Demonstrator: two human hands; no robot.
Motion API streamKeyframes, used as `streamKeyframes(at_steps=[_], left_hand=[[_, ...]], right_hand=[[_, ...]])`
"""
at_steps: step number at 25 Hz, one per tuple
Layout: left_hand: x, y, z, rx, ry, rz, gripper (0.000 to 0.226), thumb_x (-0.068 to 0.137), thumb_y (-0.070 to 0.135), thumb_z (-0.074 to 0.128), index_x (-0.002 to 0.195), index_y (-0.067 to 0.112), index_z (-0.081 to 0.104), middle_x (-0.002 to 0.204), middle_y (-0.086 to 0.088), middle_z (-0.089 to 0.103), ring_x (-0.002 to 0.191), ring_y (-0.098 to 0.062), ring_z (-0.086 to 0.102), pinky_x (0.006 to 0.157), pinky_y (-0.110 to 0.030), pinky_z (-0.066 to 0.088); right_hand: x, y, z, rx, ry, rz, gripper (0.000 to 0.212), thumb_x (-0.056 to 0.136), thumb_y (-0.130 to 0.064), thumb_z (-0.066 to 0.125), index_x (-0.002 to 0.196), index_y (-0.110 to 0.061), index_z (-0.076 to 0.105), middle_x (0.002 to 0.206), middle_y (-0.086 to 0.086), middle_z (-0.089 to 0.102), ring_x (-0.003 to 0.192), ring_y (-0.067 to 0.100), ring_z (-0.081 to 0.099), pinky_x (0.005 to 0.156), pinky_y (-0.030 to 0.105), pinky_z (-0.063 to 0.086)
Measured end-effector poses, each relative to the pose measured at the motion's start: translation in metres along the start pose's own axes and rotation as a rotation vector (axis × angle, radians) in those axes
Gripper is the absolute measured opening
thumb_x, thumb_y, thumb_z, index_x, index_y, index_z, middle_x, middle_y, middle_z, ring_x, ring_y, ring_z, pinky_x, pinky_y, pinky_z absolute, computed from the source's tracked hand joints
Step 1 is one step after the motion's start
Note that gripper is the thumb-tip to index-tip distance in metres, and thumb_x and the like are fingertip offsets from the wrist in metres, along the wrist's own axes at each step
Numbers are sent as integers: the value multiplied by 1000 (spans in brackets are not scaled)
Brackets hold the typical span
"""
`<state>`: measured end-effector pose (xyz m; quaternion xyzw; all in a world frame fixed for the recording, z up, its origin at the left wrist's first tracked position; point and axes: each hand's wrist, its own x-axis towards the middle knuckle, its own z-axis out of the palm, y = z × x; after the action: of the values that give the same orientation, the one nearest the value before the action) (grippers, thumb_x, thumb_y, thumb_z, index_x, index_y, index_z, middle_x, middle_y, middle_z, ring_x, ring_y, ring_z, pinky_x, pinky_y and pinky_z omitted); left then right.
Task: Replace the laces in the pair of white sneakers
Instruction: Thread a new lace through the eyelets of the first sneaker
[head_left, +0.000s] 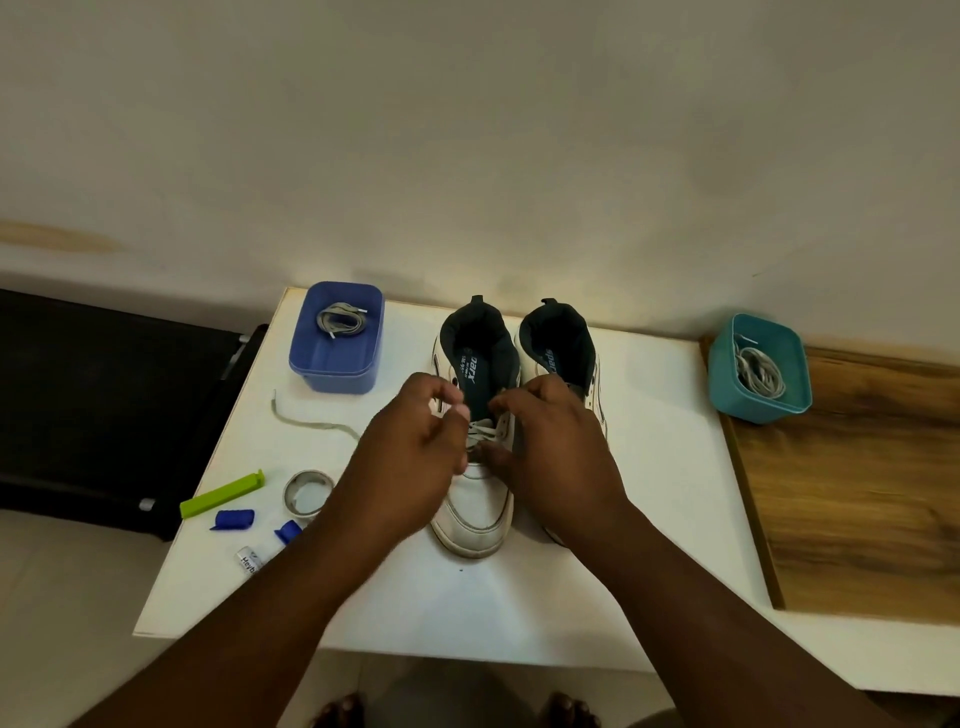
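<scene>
Two white sneakers with dark linings stand side by side on the white table (649, 545), toes towards me. The left sneaker (475, 514) carries a grey-white lace (483, 432) crossed through its lower eyelets. My left hand (410, 457) pinches the lace at the shoe's left eyelet row. My right hand (550, 447) curls over the right eyelet row and pinches the lace there; it hides most of the right sneaker (558, 345). One loose end of lace (306, 421) trails left across the table.
A blue tub (337, 364) at the back left holds a coiled grey lace. A teal tub (758, 387) with more laces sits on a wooden board (857, 493) at right. A green clip (221, 493), tape roll (309, 493), blue caps and a small tube lie at left.
</scene>
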<state>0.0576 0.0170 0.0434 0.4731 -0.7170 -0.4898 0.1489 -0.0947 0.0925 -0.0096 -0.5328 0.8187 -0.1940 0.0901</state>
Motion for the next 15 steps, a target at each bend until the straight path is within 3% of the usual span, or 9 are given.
streamKeyframes(at_steps=[2,5,7,9,12,15], left_hand=[[-2,13,-12,-680,-22,-84,20,106,28,44,118,24,60,77,-3,73,83,-19,72,89,-39,57],[1,17,-23,-1116,-151,-14,38,108,32,32,133,18,57,116,-11,73,114,-24,68,104,-43,50],[2,13,-22,-1211,-215,26,48,107,35,26,142,12,50,134,-11,65,129,-23,59,114,-47,39],[3,9,-20,-1258,-222,41,56,105,42,24,146,10,45,142,-10,60,134,-21,54,119,-45,32],[9,8,-25,-1333,-161,1,61,104,47,24,146,10,46,141,-9,60,134,-20,55,117,-39,34],[13,2,-28,-1332,-23,-66,53,106,42,29,140,10,53,133,-8,66,125,-21,62,110,-38,42]], right_hand=[[1,0,-2,91,3,3,40,87,-45,76,124,-33,68,125,-7,49,113,17,55,92,36,52],[3,-12,-14,463,150,-32,15,101,-34,61,109,-25,71,116,-7,55,106,11,59,88,29,51],[2,-23,-22,659,103,-79,29,105,-42,53,96,-21,70,97,-3,63,93,16,62,80,37,53],[-3,-28,-26,709,-105,-126,33,101,-46,58,90,-18,70,86,1,65,82,17,65,72,43,54],[-10,-27,-22,536,-369,-212,17,100,-32,67,83,-27,65,77,-10,62,68,7,57,62,32,50],[-6,-16,-21,448,-305,-172,10,102,-30,62,93,-26,59,83,-6,68,72,10,62,67,41,55]])
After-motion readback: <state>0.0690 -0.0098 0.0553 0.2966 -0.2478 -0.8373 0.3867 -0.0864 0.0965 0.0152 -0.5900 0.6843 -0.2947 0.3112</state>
